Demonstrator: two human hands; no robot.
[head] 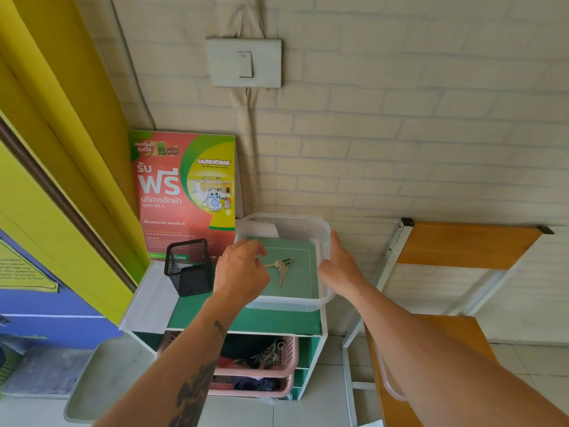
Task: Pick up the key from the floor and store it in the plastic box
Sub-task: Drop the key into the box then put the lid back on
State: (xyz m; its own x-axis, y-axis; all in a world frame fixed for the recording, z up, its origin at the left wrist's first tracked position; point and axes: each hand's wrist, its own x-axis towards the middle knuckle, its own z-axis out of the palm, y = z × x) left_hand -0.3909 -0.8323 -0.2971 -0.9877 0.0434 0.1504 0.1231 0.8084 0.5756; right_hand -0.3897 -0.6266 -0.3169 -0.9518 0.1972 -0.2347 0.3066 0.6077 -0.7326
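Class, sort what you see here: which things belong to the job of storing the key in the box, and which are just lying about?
Belong to the job:
keys
plastic box
left hand
right hand

Just lying about:
mesh holder
poster
pink baskets
light switch

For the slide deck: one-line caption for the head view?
Keys in the clear plastic box, left hand at them, right hand against the box's wall.

We see keys (282, 266) lying inside the clear plastic box (324, 230), our left hand (240, 269) just beside them, our right hand (340, 266) resting against the box's right rim
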